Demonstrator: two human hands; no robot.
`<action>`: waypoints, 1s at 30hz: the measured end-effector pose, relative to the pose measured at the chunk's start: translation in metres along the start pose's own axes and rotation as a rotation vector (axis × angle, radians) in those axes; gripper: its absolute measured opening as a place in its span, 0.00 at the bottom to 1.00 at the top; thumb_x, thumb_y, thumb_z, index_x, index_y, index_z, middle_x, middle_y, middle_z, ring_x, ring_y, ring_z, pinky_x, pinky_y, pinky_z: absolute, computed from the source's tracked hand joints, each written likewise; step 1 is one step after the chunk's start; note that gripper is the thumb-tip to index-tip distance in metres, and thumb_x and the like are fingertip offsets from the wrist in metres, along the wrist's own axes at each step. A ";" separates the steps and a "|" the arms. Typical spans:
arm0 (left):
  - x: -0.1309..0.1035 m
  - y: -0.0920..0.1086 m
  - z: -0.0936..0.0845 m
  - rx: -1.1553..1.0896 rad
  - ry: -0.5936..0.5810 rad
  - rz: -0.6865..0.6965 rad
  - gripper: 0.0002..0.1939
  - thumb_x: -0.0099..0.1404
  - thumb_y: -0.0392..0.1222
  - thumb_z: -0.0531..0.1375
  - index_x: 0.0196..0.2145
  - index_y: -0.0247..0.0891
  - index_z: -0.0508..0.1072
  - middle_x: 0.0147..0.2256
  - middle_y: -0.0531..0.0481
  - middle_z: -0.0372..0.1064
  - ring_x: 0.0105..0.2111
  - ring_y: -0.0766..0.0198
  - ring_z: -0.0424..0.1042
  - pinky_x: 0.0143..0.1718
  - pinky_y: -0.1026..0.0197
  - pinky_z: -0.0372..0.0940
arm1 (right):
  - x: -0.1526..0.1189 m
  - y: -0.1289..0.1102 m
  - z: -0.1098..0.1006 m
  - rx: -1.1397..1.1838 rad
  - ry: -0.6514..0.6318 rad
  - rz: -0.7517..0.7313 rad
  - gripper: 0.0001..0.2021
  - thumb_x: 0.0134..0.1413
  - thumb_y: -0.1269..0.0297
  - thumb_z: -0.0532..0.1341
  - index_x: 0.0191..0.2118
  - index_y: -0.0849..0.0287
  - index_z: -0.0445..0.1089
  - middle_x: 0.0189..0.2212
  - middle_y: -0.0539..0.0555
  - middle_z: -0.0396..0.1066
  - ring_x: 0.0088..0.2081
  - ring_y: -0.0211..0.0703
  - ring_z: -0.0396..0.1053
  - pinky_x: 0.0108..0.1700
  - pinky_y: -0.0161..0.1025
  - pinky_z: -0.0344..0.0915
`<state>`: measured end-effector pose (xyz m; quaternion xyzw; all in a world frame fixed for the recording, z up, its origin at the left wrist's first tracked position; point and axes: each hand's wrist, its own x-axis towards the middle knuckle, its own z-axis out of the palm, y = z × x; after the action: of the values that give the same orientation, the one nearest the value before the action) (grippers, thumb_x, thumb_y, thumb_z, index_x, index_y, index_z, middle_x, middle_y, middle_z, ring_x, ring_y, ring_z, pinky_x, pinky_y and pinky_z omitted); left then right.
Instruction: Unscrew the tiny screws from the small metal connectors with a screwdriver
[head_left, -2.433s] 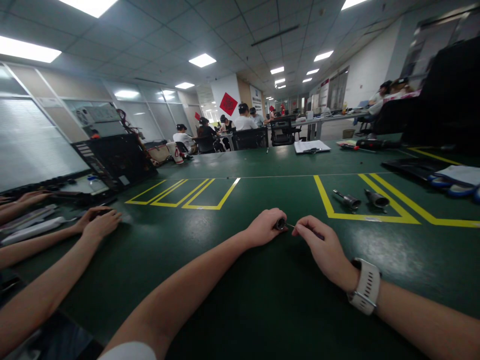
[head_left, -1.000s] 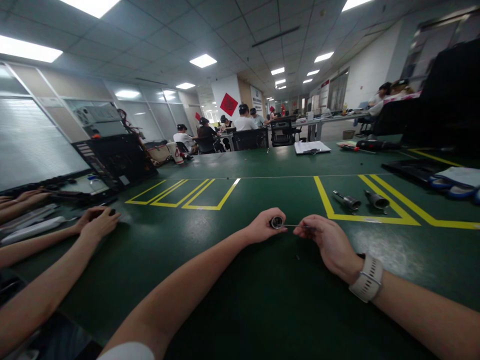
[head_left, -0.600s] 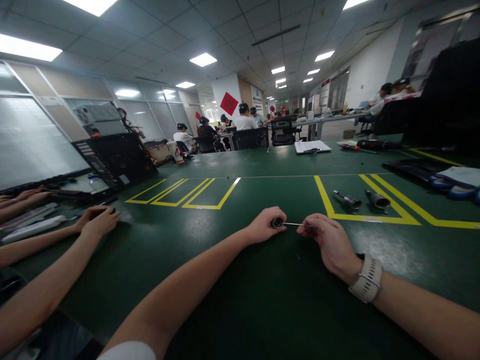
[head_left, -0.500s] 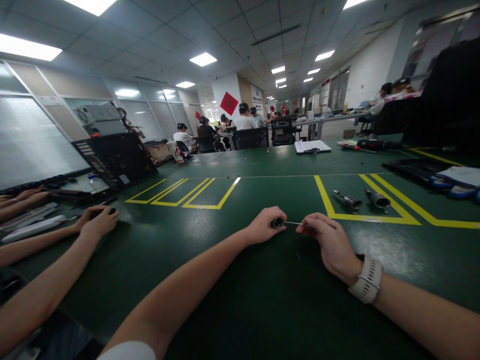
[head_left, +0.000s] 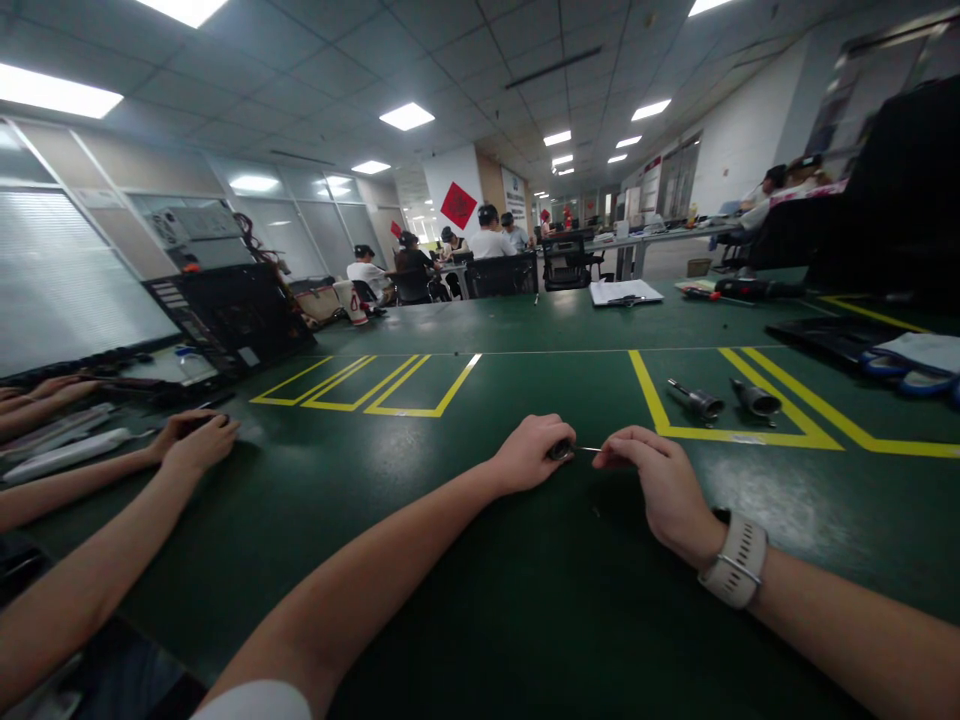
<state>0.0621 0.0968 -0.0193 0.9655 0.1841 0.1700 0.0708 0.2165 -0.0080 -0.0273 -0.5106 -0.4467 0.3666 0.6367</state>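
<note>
My left hand (head_left: 531, 455) is closed around a hole saw (head_left: 559, 450), a small metal cup whose rim shows past the fingers. From the right, my right hand (head_left: 651, 478) pinches a thin hex key (head_left: 588, 449), a slim bright rod pointing at the side of the hole saw. Whether its tip sits in the hole saw cannot be made out. Beyond the right hand, two more metal hole saws, one on the left (head_left: 696, 400) and one on the right (head_left: 754, 398), lie inside a yellow tape outline (head_left: 739, 438).
The green table (head_left: 450, 560) carries more yellow outlines at left. A co-worker's hands (head_left: 196, 440) work at the left edge. A clipboard (head_left: 625, 292), a screwdriver (head_left: 712, 294) and a black tray (head_left: 829, 342) stand farther back and right.
The hole saw has turned in my left hand, so its open mouth faces me less. Less of the hex key shows between the hands. The other hole saws have stayed put.
</note>
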 end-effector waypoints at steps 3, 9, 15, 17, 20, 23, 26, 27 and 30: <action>0.000 0.001 -0.002 -0.002 -0.009 -0.004 0.04 0.60 0.37 0.56 0.34 0.36 0.66 0.33 0.50 0.65 0.34 0.65 0.64 0.36 0.63 0.57 | 0.000 0.000 0.000 0.063 0.021 0.019 0.09 0.46 0.66 0.57 0.20 0.58 0.68 0.19 0.50 0.69 0.27 0.42 0.66 0.35 0.41 0.60; 0.000 0.001 -0.003 -0.006 -0.013 -0.014 0.04 0.60 0.38 0.56 0.34 0.36 0.66 0.32 0.50 0.64 0.33 0.65 0.64 0.36 0.62 0.57 | -0.002 -0.002 -0.001 0.082 0.041 0.014 0.09 0.46 0.67 0.57 0.19 0.58 0.68 0.18 0.50 0.67 0.25 0.41 0.65 0.33 0.41 0.60; 0.000 0.000 -0.001 -0.017 0.002 -0.011 0.04 0.60 0.38 0.57 0.34 0.36 0.66 0.32 0.51 0.64 0.33 0.65 0.64 0.37 0.62 0.57 | -0.002 -0.001 -0.003 0.085 0.066 0.009 0.09 0.46 0.67 0.57 0.19 0.57 0.67 0.18 0.49 0.66 0.25 0.42 0.63 0.32 0.42 0.59; 0.000 -0.001 0.000 -0.021 0.010 -0.009 0.04 0.60 0.38 0.57 0.34 0.36 0.66 0.32 0.51 0.64 0.33 0.65 0.63 0.37 0.62 0.57 | -0.002 -0.001 -0.003 0.078 0.075 0.012 0.09 0.45 0.67 0.57 0.18 0.56 0.67 0.18 0.49 0.65 0.25 0.42 0.63 0.31 0.42 0.59; 0.000 -0.002 0.001 -0.037 0.021 -0.005 0.04 0.60 0.38 0.57 0.33 0.36 0.65 0.32 0.51 0.64 0.32 0.66 0.63 0.36 0.62 0.57 | -0.002 -0.003 -0.002 0.049 0.085 0.024 0.09 0.43 0.68 0.56 0.17 0.56 0.66 0.16 0.49 0.63 0.23 0.42 0.61 0.29 0.42 0.57; 0.001 -0.003 0.002 -0.052 0.019 -0.009 0.05 0.59 0.37 0.58 0.33 0.35 0.65 0.31 0.51 0.64 0.32 0.66 0.63 0.35 0.63 0.57 | -0.002 -0.004 0.000 0.005 0.099 0.027 0.10 0.42 0.69 0.56 0.14 0.56 0.64 0.14 0.48 0.60 0.21 0.40 0.58 0.27 0.40 0.54; 0.001 -0.003 0.002 -0.055 0.013 -0.024 0.05 0.59 0.37 0.58 0.34 0.36 0.65 0.32 0.51 0.64 0.32 0.66 0.63 0.36 0.63 0.57 | -0.002 -0.002 0.000 0.003 0.104 0.040 0.10 0.40 0.70 0.56 0.13 0.56 0.63 0.13 0.47 0.59 0.21 0.39 0.57 0.27 0.40 0.53; 0.001 -0.003 0.002 -0.056 0.012 -0.028 0.05 0.59 0.37 0.58 0.34 0.36 0.65 0.32 0.51 0.64 0.32 0.66 0.63 0.36 0.63 0.58 | -0.001 -0.002 0.000 0.008 0.105 0.044 0.10 0.41 0.70 0.56 0.13 0.56 0.63 0.13 0.47 0.59 0.20 0.39 0.57 0.27 0.40 0.53; 0.001 -0.002 0.002 -0.066 0.010 -0.047 0.05 0.59 0.38 0.58 0.34 0.36 0.65 0.33 0.51 0.64 0.33 0.66 0.63 0.36 0.62 0.58 | -0.001 0.001 -0.001 0.033 0.102 0.032 0.10 0.43 0.68 0.56 0.15 0.55 0.63 0.14 0.47 0.60 0.21 0.40 0.58 0.28 0.40 0.54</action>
<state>0.0626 0.0990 -0.0210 0.9573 0.2012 0.1791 0.1054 0.2170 -0.0090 -0.0287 -0.5250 -0.3992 0.3577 0.6611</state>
